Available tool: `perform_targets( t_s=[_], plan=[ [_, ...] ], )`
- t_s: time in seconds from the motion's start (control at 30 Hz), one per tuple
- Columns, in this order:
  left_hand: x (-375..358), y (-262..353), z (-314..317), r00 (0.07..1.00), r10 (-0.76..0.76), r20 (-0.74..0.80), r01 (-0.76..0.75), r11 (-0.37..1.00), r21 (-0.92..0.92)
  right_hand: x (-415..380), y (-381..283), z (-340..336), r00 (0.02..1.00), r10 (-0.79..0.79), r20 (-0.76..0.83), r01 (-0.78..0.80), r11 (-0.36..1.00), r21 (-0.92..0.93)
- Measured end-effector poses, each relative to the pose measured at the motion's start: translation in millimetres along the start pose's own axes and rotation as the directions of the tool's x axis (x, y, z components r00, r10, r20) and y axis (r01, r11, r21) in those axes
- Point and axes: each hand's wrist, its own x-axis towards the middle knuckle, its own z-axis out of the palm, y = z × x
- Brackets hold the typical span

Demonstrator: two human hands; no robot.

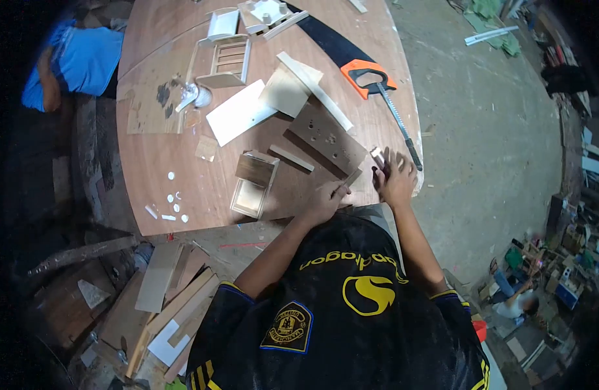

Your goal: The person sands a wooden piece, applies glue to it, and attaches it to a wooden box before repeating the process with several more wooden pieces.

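Observation:
My left hand (pixel 325 202) is closed at the table's front edge, thumb and fingers pinching a short wooden strip (pixel 353 178). To its right my right hand (pixel 397 182) curls around a small dark piece with a pale, shiny end (pixel 378 156); its kind does not show clearly. Just beyond both hands lies a brown wooden block (pixel 322 138) with several holes in its top. A loose wooden stick (pixel 292 158) rests left of the block. Left of my left hand stands a small wooden box-like piece (pixel 249 197) with a raised brown panel.
An orange-handled handsaw (pixel 332 49) and a thin, dark-ended metal tool (pixel 395 117) lie far right on the table (pixel 143 169). Pale boards (pixel 242 113), a long strip (pixel 316 91), a glue jar (pixel 201 97) and a miniature bed (pixel 229 60) stand beyond. A person in blue (pixel 88 62) is at left.

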Motion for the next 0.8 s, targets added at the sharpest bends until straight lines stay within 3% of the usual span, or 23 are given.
perform_targets(
  t_s=[0.07, 0.1, 0.13, 0.17, 0.2, 0.27, 0.33, 0.4, 0.43, 0.57, 0.6, 0.63, 0.67, 0.7, 0.73, 0.8],
  plan=[
    [-4.0, -4.9, -9.3, 0.936, 0.322, -0.142, -0.291, 0.935, 0.202, 5.4, -15.0, -12.7, 0.967, -0.115, -0.229, 0.165, 0.963, 0.212],
    [-10.0, 1.4, -13.2, 0.935, 0.32, -0.151, -0.289, 0.937, 0.195, 3.5, -29.1, -29.7, 0.984, -0.137, -0.111, 0.174, 0.859, 0.481],
    [-17.7, 16.3, -17.9, 0.985, 0.098, -0.14, -0.132, 0.956, -0.261, 5.0, -33.9, -31.0, 0.963, -0.27, 0.01, 0.183, 0.68, 0.71],
    [-20.7, 24.9, -20.4, 0.995, -0.094, -0.024, 0.055, 0.754, -0.654, -0.3, -40.8, -33.3, 0.941, -0.275, 0.196, 0.01, 0.603, 0.797],
    [-17.0, 19.1, -19.1, 0.996, -0.084, -0.023, 0.048, 0.75, -0.66, -6.0, -53.0, -38.9, 0.881, -0.296, 0.369, -0.176, 0.519, 0.836],
    [-7.7, 3.2, -15.6, 0.986, 0.01, -0.165, -0.11, 0.786, -0.608, -10.7, -67.4, -34.3, 0.853, -0.328, 0.406, -0.347, 0.223, 0.911],
    [-7.3, 7.9, -17.5, 0.974, 0.016, -0.225, -0.14, 0.826, -0.546, -4.5, -69.1, -39.4, 0.842, -0.335, 0.423, -0.328, 0.304, 0.894],
    [-7.5, 10.9, -19.5, 0.967, -0.121, -0.226, -0.028, 0.827, -0.561, 0.3, -64.6, -30.6, 0.774, -0.396, 0.494, -0.242, 0.536, 0.809],
    [-6.2, 8.7, -20.1, 0.967, -0.121, -0.224, -0.027, 0.827, -0.561, 0.4, -64.5, -28.3, 0.802, -0.37, 0.468, -0.19, 0.585, 0.789],
    [8.6, -30.5, -18.2, 0.953, -0.086, -0.29, -0.01, 0.95, -0.314, 1.4, -57.4, -17.3, 0.811, -0.33, 0.483, -0.145, 0.687, 0.712],
    [10.4, -41.1, -20.1, 0.936, -0.06, -0.346, -0.01, 0.98, -0.198, 0.2, -47.7, -5.4, 0.858, -0.291, 0.423, -0.176, 0.607, 0.775],
    [8.0, -43.2, -25.0, 0.937, -0.063, -0.345, -0.006, 0.981, -0.196, -1.1, -40.1, 1.8, 0.899, -0.24, 0.365, -0.2, 0.518, 0.832],
    [5.8, -45.4, -30.2, 0.87, 0.136, -0.474, -0.047, 0.98, 0.196, -0.9, -31.5, 9.0, 0.876, -0.158, 0.456, -0.354, 0.432, 0.83],
    [4.6, -47.1, -34.9, 0.782, 0.367, -0.504, -0.028, 0.828, 0.56, 1.4, -19.1, 16.4, 0.876, -0.142, 0.461, -0.365, 0.431, 0.825],
    [7.1, -52.1, -39.1, 0.787, 0.366, -0.496, -0.031, 0.827, 0.561, 2.5, -9.7, 17.4, 0.876, -0.123, 0.467, -0.377, 0.431, 0.82],
    [18.0, -60.7, -45.7, 0.777, 0.433, -0.456, 0.063, 0.668, 0.742, -0.8, 5.5, 13.3, 0.903, -0.054, 0.427, -0.358, 0.456, 0.815]
  ],
)
